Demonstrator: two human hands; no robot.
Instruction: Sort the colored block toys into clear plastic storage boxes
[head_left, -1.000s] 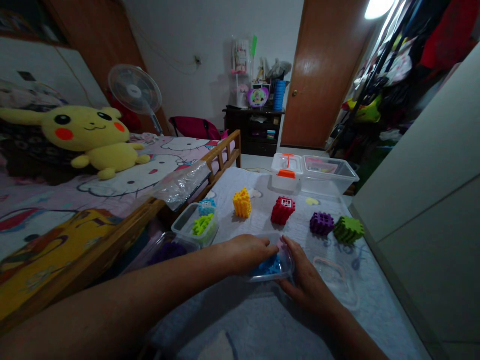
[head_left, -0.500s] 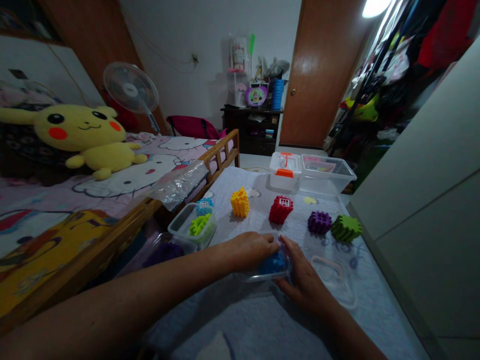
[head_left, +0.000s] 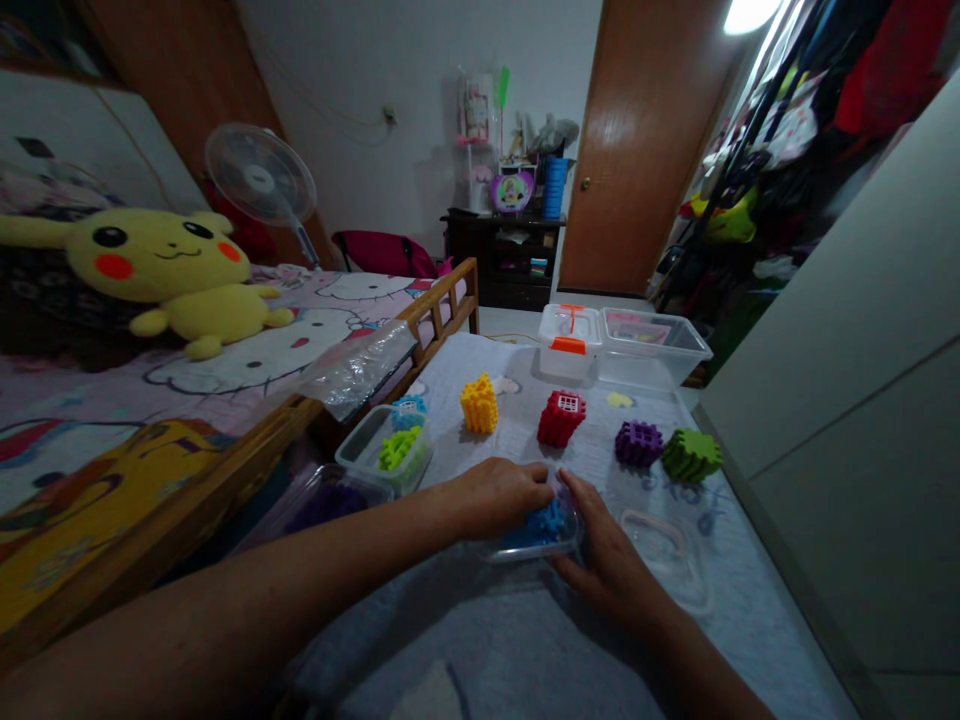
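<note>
My left hand and my right hand both grip a small clear plastic tub on the quilted table cover. Blue interlocking plastic blocks lie inside it, close to my left fingertips. Beyond my hands stand a yellow block cube, a red one, a purple one and a green one. To the left, a clear tub holds green and light blue pieces. A clear lid lies near my right hand.
A darker tub of purple pieces sits below the wooden bed rail. Two clear storage boxes stand at the table's far end. A pale cabinet runs along the right side. A plastic bag rests on the rail.
My view has drifted slightly, and both hands sit a little higher in the picture. The blue blocks have shifted inside the tub near my left fingertips.
</note>
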